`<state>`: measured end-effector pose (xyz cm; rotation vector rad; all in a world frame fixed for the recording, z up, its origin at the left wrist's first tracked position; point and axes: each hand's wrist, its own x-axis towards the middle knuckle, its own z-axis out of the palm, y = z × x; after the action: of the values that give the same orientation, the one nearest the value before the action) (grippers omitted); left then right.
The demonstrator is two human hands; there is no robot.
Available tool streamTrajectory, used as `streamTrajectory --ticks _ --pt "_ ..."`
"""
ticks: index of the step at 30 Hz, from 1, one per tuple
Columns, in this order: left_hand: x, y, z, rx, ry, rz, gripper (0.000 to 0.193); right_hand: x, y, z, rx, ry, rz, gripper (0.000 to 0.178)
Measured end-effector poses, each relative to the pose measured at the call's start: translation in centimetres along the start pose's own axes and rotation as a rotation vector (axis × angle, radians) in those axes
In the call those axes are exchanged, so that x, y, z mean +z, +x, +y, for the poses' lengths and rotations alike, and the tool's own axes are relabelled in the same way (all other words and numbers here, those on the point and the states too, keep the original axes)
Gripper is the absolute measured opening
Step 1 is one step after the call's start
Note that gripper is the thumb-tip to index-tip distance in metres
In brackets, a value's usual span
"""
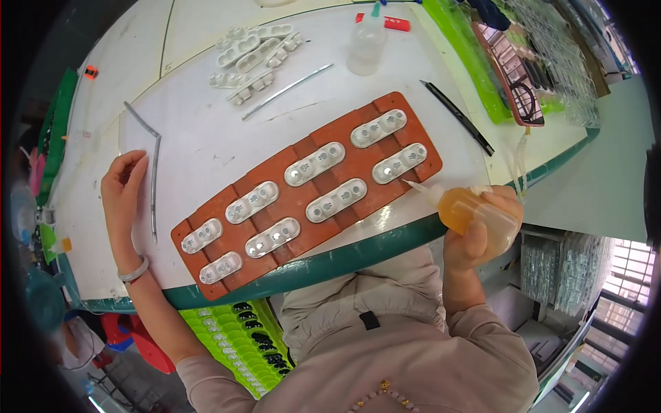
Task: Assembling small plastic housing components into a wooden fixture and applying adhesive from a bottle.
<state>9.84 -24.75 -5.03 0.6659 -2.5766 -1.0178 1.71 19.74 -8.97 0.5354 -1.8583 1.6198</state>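
Observation:
My right hand (482, 227) grips a soft squeeze bottle (463, 212) of amber liquid, tilted sideways. Its pale narrow nozzle points left, its tip by the lower edge of the nearest white moulded piece (400, 164) on a reddish-brown board (289, 206). Whether the tip touches anything, I cannot tell. Several such oblong pieces sit in two rows on the board, each with small round hollows, some of them shiny. My left hand (125, 180) rests at the left of the board, fingers loosely curled and holding nothing visible, beside a bent thin grey rod (156, 172).
Loose white moulded pieces (251, 58), a straight metal rod (288, 91) and a clear bottle (365, 47) lie or stand behind the board. A black pen-like tool (458, 117) is at right. Below the table's green edge (385, 251) sits a lime-green tray (234, 337).

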Motion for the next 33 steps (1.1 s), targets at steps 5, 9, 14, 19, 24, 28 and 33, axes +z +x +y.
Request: streamTrajectory --ticks 5,9,14,19,24,28,33 --pt "0.0 0.0 0.0 -0.032 -0.005 0.007 0.018 -0.2 0.0 0.2 -0.014 0.004 -0.07 0.042" --pt "0.0 0.0 0.2 -0.042 0.01 0.01 0.019 -0.1 0.3 0.0 0.006 0.015 -0.108 0.042" --pt "0.0 0.0 -0.1 -0.054 0.021 0.015 0.019 -0.2 0.3 0.0 0.012 -0.028 -0.155 0.04" --pt "0.1 0.2 0.1 -0.053 0.012 0.005 0.019 -0.4 0.2 0.1 0.014 -0.034 -0.089 0.037" --pt "-0.1 0.1 -0.2 -0.043 -0.009 0.005 0.019 -1.1 0.6 0.7 -0.004 -0.029 0.03 0.038" --pt "-0.2 0.1 -0.5 -0.042 -0.003 0.005 0.018 -1.3 0.9 0.9 0.005 -0.057 0.026 0.039" --pt "-0.1 0.2 -0.4 -0.055 0.007 0.009 0.018 -0.3 1.1 0.0 0.083 -0.159 0.052 0.042"
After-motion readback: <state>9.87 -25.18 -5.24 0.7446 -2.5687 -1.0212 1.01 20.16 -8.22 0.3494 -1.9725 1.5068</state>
